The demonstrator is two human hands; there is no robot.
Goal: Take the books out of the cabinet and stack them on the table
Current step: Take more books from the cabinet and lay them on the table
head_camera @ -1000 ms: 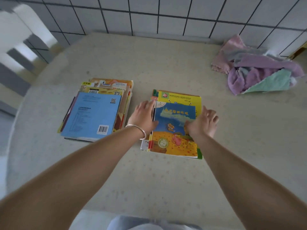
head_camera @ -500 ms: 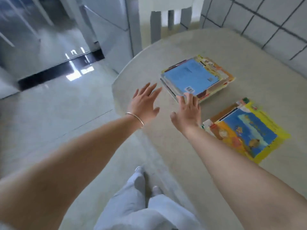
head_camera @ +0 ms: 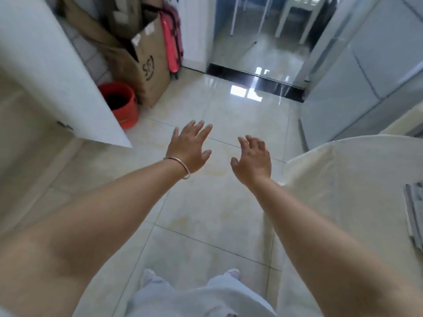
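My left hand (head_camera: 189, 150), with a bangle on the wrist, is stretched out over the tiled floor with its fingers spread and nothing in it. Beside it my right hand (head_camera: 253, 160) hangs in the air with loosely bent fingers, also holding nothing. The round beige table (head_camera: 348, 179) lies at the right. At the far right edge only the page edges of a book stack (head_camera: 415, 216) show. An open white cabinet door (head_camera: 57, 72) reaches in from the upper left. The cabinet's inside is out of view.
A red bucket (head_camera: 121, 104) stands on the floor behind the white door, next to cardboard boxes (head_camera: 146, 65) and a pink case (head_camera: 171, 42). A dark threshold (head_camera: 254, 80) leads to a far room. Grey cabinet fronts (head_camera: 366, 76) stand at the right.
The view has swung left from the table and its books to the floor and cabinet door. Both hands have left the book piles and now hover over the floor with nothing in them.
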